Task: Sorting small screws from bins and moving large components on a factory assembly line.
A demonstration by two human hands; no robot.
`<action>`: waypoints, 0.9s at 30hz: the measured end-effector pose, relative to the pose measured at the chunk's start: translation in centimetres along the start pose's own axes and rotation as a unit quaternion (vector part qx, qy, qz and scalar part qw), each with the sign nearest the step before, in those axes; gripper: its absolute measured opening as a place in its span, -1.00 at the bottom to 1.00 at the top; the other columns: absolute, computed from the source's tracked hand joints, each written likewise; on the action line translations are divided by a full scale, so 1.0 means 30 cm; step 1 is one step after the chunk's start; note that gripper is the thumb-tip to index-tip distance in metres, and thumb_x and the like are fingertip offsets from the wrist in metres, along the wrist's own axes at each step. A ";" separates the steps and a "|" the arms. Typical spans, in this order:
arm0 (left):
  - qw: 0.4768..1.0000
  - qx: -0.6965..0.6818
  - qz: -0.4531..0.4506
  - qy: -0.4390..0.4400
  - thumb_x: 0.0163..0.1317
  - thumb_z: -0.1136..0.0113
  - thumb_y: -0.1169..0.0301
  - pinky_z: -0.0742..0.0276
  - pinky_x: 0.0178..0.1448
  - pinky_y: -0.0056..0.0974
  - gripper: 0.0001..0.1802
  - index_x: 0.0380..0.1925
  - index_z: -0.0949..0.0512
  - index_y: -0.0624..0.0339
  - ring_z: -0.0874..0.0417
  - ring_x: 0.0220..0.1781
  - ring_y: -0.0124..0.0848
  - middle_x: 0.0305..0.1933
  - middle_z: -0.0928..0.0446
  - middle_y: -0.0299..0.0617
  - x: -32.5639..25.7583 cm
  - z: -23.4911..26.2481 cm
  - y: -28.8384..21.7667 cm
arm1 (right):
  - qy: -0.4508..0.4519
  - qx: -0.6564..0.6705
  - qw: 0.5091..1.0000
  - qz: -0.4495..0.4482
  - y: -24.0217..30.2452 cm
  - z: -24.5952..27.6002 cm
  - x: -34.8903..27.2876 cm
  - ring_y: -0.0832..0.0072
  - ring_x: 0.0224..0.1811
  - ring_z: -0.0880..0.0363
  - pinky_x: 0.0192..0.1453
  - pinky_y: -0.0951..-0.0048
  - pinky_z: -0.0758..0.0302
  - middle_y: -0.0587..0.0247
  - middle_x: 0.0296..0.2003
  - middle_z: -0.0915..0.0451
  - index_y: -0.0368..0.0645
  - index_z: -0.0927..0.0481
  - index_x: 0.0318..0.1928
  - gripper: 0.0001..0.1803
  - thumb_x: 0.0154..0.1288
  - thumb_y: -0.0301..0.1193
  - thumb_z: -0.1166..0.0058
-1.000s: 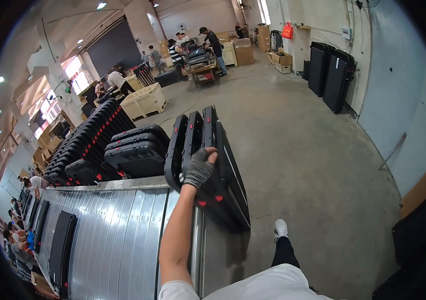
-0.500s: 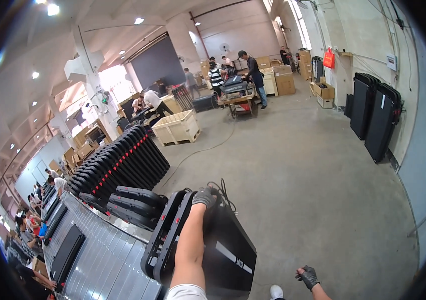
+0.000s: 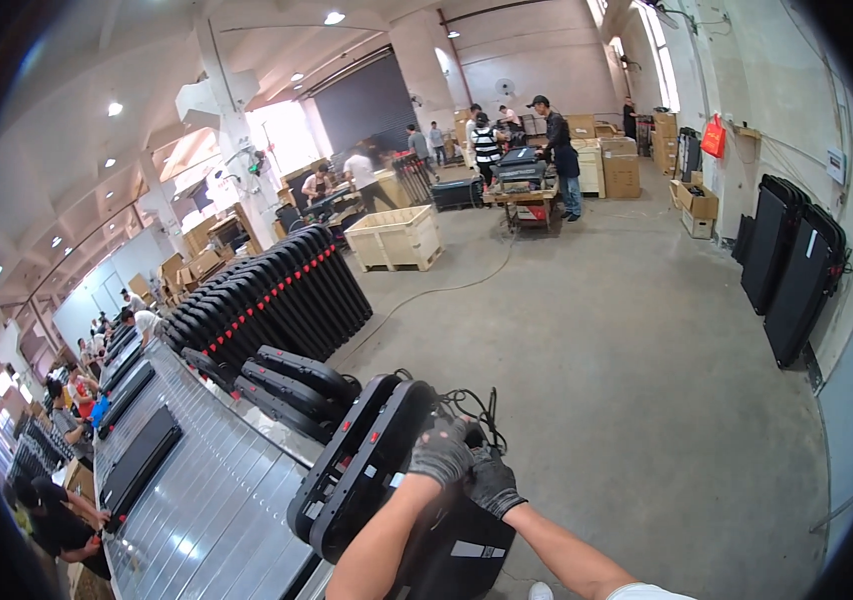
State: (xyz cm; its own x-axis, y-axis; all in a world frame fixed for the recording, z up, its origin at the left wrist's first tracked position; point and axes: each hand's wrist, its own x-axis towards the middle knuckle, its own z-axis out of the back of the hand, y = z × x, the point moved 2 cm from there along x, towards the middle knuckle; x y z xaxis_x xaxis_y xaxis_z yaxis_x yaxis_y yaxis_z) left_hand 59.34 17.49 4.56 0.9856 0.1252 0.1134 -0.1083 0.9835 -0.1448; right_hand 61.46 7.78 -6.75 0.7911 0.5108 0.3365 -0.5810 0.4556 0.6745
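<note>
A large flat black panel unit [image 3: 387, 480], moulded like a slim machine deck, is stood on edge at the near end of a long metal roller conveyor [image 3: 207, 500], leaning against the conveyor's right-hand edge. Its long axis runs from the near left, low down, up toward the far right, where a loose black cable bundle [image 3: 472, 405] hangs off its upper end.

Both gloved hands are set on that upper far corner. The left hand [image 3: 440, 455] is curled over the top edge of the unit, fingers closed round the rim. The right hand [image 3: 493, 483] is pressed just beside it on the unit's right-hand face, fingers bent against the surface; whether it truly grips or only steadies cannot be told. The two hands are touching or nearly so, the left slightly farther and higher, so the unit lies directly ahead of and below both forearms, its bulk to their left.

Farther along to the left, similar black units [image 3: 297, 385] are laid flat, and beyond them a long row of the same units [image 3: 267, 300] is stood upright. A wooden crate [image 3: 397, 235] is seen on the concrete floor [image 3: 627, 350] far off, with people at work around a cart [image 3: 522, 185].
</note>
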 end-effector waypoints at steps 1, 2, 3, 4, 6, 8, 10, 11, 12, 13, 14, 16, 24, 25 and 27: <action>1.000 -0.002 0.000 -0.028 0.03 -0.16 0.29 -0.53 0.06 -0.03 -0.45 0.12 -0.42 -0.02 -0.59 -0.03 0.04 -0.03 -0.49 0.17 -0.060 -0.012 0.006 | 0.003 0.002 1.000 0.006 0.045 0.006 -0.034 0.02 0.02 -0.52 0.06 0.11 -0.45 -0.08 -0.08 -0.55 -0.17 -0.51 -0.03 -0.58 0.10 -0.27 -0.12; 1.000 -0.005 0.000 -0.028 0.03 -0.16 0.33 -0.53 0.04 -0.03 -0.42 0.15 -0.40 -0.03 -0.60 -0.05 0.02 -0.04 -0.48 0.15 -0.116 -0.009 0.000 | 0.005 0.011 0.999 0.033 0.073 0.010 -0.067 0.01 -0.02 -0.53 0.05 0.11 -0.46 -0.08 -0.12 -0.56 -0.17 -0.51 -0.05 -0.60 0.09 -0.28 -0.12; 0.999 -0.006 0.006 -0.031 0.03 -0.16 0.33 -0.53 0.04 -0.03 -0.42 0.15 -0.40 -0.03 -0.60 -0.05 0.02 -0.04 -0.48 0.15 -0.166 0.010 -0.003 | 0.007 0.021 0.998 0.060 0.094 0.009 -0.098 0.00 -0.05 -0.54 0.04 0.10 -0.46 -0.09 -0.16 -0.58 -0.17 -0.51 -0.06 -0.61 0.09 -0.29 -0.11; 0.999 -0.008 0.011 -0.033 0.03 -0.16 0.33 -0.53 0.03 -0.02 -0.42 0.15 -0.39 -0.02 -0.60 -0.07 0.02 -0.04 -0.47 0.14 -0.219 0.023 -0.005 | -0.003 0.046 0.994 0.101 0.115 -0.014 -0.119 0.01 -0.07 -0.56 0.00 0.13 -0.48 -0.11 -0.19 -0.59 -0.18 -0.51 -0.09 -0.64 0.10 -0.31 -0.10; 1.000 -0.009 0.014 -0.015 0.05 -0.16 0.35 -0.54 0.00 -0.01 -0.41 0.18 -0.38 -0.01 -0.61 -0.11 0.02 -0.04 -0.47 0.11 -0.336 0.048 -0.013 | -0.015 0.077 0.996 0.048 0.143 -0.040 -0.238 0.02 -0.11 -0.57 -0.05 0.14 -0.50 -0.11 -0.23 -0.58 -0.18 -0.50 -0.11 -0.66 0.12 -0.31 -0.11; 0.999 -0.022 0.018 -0.036 0.05 -0.15 0.35 -0.54 0.00 -0.01 -0.41 0.18 -0.38 -0.01 -0.62 -0.12 0.01 -0.05 -0.47 0.10 -0.481 0.091 -0.015 | -0.111 0.189 0.974 0.066 0.231 -0.012 -0.361 0.19 -0.39 -0.61 -0.27 0.33 -0.54 0.09 -0.42 -0.56 -0.18 -0.48 -0.17 -0.72 0.17 -0.30 -0.13; 0.997 -0.042 0.012 -0.067 0.02 -0.16 0.37 -0.56 -0.04 0.00 -0.39 0.18 -0.38 -0.04 -0.62 -0.15 0.02 -0.08 -0.47 0.07 -0.631 0.095 -0.003 | 0.052 0.590 0.776 -0.216 0.271 -0.016 -0.483 0.62 -0.59 -0.43 -0.49 0.62 -0.37 0.38 -0.50 -0.48 -0.15 -0.49 -0.19 -0.79 0.26 -0.32 -0.11; 0.996 -0.043 0.020 -0.071 0.02 -0.16 0.37 -0.56 -0.04 0.00 -0.39 0.18 -0.38 -0.04 -0.62 -0.15 0.02 -0.08 -0.47 0.07 -0.699 0.102 0.005 | 0.090 0.674 0.678 -0.278 0.298 0.006 -0.539 0.71 -0.61 -0.39 -0.53 0.69 -0.30 0.43 -0.51 -0.47 -0.15 -0.50 -0.17 -0.80 0.30 -0.31 -0.09; 0.996 -0.046 0.024 -0.079 0.01 -0.16 0.37 -0.56 -0.05 0.00 -0.39 0.17 -0.39 -0.05 -0.62 -0.16 0.03 -0.08 -0.46 0.06 -0.777 0.113 0.007 | 0.099 0.672 0.679 -0.279 0.317 0.028 -0.609 0.71 -0.61 -0.39 -0.53 0.69 -0.30 0.43 -0.51 -0.47 -0.15 -0.50 -0.17 -0.80 0.30 -0.31 -0.09; 0.995 -0.049 0.026 -0.085 -0.01 -0.16 0.38 -0.57 -0.07 0.01 -0.39 0.16 -0.39 -0.07 -0.62 -0.17 0.04 -0.09 -0.46 0.06 -0.847 0.117 0.014 | 0.225 0.652 0.683 -0.240 0.341 0.040 -0.687 0.74 -0.61 -0.38 -0.55 0.70 -0.28 0.42 -0.52 -0.48 -0.15 -0.50 -0.13 -0.77 0.32 -0.29 -0.07; 0.993 -0.049 0.028 -0.107 -0.04 -0.14 0.41 -0.57 -0.09 0.02 -0.39 0.14 -0.40 -0.09 -0.61 -0.19 0.05 -0.09 -0.45 0.06 -0.916 0.116 0.028 | 0.349 0.622 0.673 -0.198 0.345 0.041 -0.767 0.76 -0.61 -0.38 -0.56 0.70 -0.26 0.40 -0.52 -0.49 -0.15 -0.50 -0.09 -0.74 0.34 -0.26 -0.06; 0.985 -0.068 0.012 -0.156 -0.06 -0.09 0.50 -0.55 -0.11 0.05 -0.38 0.13 -0.41 -0.09 -0.59 -0.23 0.12 -0.08 -0.45 0.11 -1.064 0.120 0.063 | 0.450 0.459 0.752 -0.147 0.290 0.016 -0.882 0.68 -0.51 -0.48 -0.41 0.63 -0.40 0.35 -0.48 -0.57 -0.16 -0.58 -0.17 -0.68 0.31 -0.16 -0.08; 0.962 -0.081 0.150 -0.214 -0.17 -0.10 0.57 -0.49 -0.11 0.02 -0.35 0.09 -0.39 0.12 -0.59 -0.22 0.06 -0.19 -0.51 0.10 -1.647 0.115 0.175 | 0.258 0.331 0.901 -0.106 0.178 -0.087 -0.903 0.45 -0.28 -0.58 -0.16 0.38 -0.52 0.23 -0.25 -0.58 -0.20 -0.51 -0.04 -0.56 0.13 -0.25 -0.26; 0.961 -0.073 0.171 -0.206 -0.19 -0.12 0.56 -0.49 -0.11 0.00 -0.38 0.04 -0.41 0.13 -0.59 -0.23 0.06 -0.20 -0.52 0.08 -1.709 0.100 0.195 | 0.183 0.244 0.952 0.001 0.206 -0.137 -0.904 0.32 -0.16 -0.56 -0.07 0.31 -0.50 0.12 -0.14 -0.54 -0.20 -0.47 0.01 -0.53 0.12 -0.27 -0.25; 0.955 -0.088 0.204 -0.197 -0.21 -0.14 0.56 -0.49 -0.12 -0.01 -0.42 -0.02 -0.43 0.15 -0.59 -0.24 0.05 -0.22 -0.52 0.06 -1.837 0.071 0.236 | 0.116 0.155 0.975 0.113 0.293 -0.236 -0.950 0.19 -0.04 -0.55 0.03 0.25 -0.49 0.02 -0.03 -0.50 -0.20 -0.43 0.05 -0.49 0.11 -0.29 -0.24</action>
State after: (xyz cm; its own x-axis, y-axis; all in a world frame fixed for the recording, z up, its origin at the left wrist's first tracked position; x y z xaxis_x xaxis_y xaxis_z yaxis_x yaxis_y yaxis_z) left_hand 3.97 17.82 -0.61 0.7369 0.5668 0.3683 -0.4151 0.8095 -0.4152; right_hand 32.45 2.40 -15.06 0.5643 0.7397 0.3667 -0.6216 0.0885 0.7783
